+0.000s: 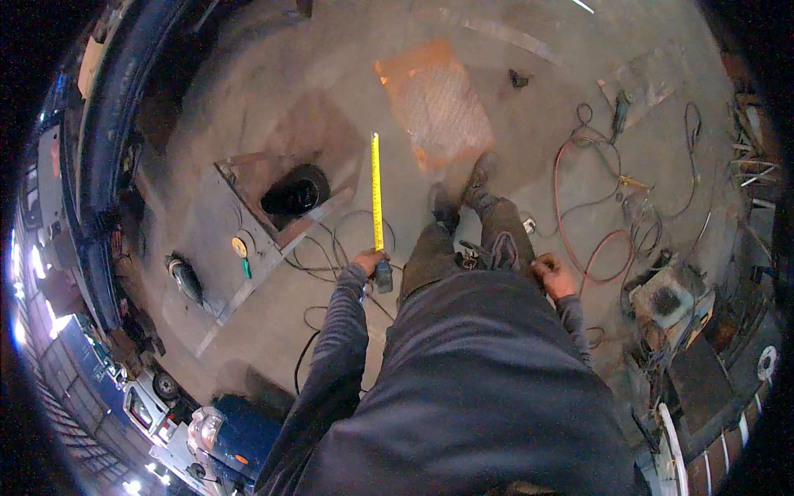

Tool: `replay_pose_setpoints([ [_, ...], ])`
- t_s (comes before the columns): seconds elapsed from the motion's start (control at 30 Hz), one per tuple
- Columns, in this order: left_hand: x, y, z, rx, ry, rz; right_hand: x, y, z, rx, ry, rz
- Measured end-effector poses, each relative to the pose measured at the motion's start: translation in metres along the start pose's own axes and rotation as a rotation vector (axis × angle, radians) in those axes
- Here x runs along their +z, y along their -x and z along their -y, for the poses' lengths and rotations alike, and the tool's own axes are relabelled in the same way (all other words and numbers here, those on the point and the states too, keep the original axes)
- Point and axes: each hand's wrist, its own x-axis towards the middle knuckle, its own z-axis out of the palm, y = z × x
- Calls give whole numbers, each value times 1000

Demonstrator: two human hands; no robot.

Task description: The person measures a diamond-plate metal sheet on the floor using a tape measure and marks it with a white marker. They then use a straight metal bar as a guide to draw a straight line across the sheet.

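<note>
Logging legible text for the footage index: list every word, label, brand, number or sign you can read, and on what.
Nothing is legible.
Yellow tape blade, extending from the left hand: markings too small to read.
White vehicle, lower left: any lettering too blurred to read.

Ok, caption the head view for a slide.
Left hand holds an extended yellow tape measure; right hand beside the right leg.

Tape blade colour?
The tape blade is yellow with dark marks; see the head view.
</note>
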Motion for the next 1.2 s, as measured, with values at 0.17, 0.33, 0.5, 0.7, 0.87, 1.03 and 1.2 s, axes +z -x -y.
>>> replay_pose_setpoints([
  [0.17, 9, 18, -2, 27, -39, -23, 26, -7, -33, -74, 416, 61],
  [0.33, 8, 25, -13, 26, -158, -67, 6, -29, -66, 57, -129, 445],
  [0.5, 35, 32, -3, -41, -30, -113, 7, -62, -65, -196, 109, 452],
  [0.7, 48, 35, 1, -109, 115, -125, -4, -79, 0, -27, -211, 482],
  [0.87, 45, 23, 74, 184, 72, -170, 6, -89, 9, 81, -80, 301],
  [1.03, 15, 2, 84, 173, 69, 78, 22, -66, -48, 132, -246, 123],
  [1.2, -18, -5, 95, 32, 255, 254, 108, 3, -162, 298, -369, -3],
])
